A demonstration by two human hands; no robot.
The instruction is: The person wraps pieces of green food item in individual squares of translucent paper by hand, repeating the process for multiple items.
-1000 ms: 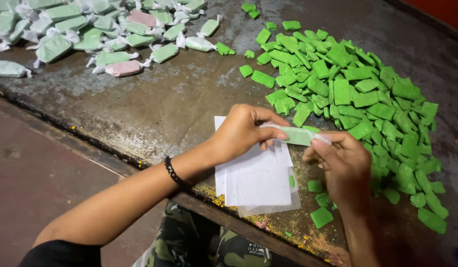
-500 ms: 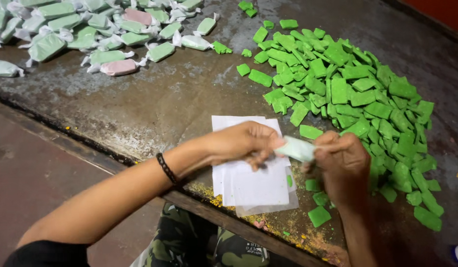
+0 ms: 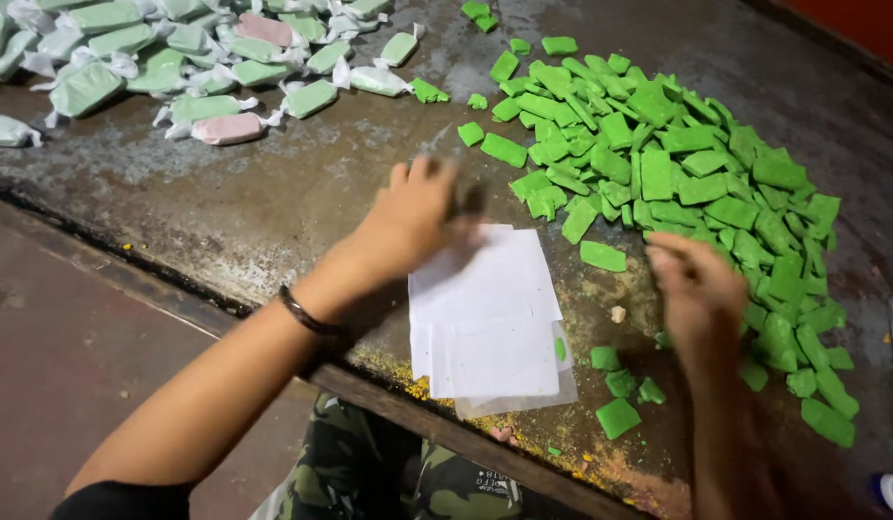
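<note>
Wrapper sheets: a short stack of thin white squares, loosely fanned, lying on the table close to its near edge, between the 2 hands.

Hand state. The left hand hovers just above the far-left corner of the stack, fingers loosely curled; motion blur hides whether it grips anything. The right hand rests at the near edge of the green pieces, fingers bent down toward them; whether it pinches a piece cannot be told.

Risks:
1. The sheets are light and misaligned. A sweeping hand could drag several at once or push the stack over the table edge.
2. Crumbs and 1 green fragment lie on the top sheet. These could soil or tear the paper.
3. Loose pieces near the front edge could be knocked off.

Materials. The green pieces are flat, matte, roughly rectangular slabs with uneven cut edges, heaped irregularly. The table top is dark, stained and mottled, with yellowish residue along its front lip. The wrapped pieces at far left are pale green, a few pink, each with twisted white ends.
</note>
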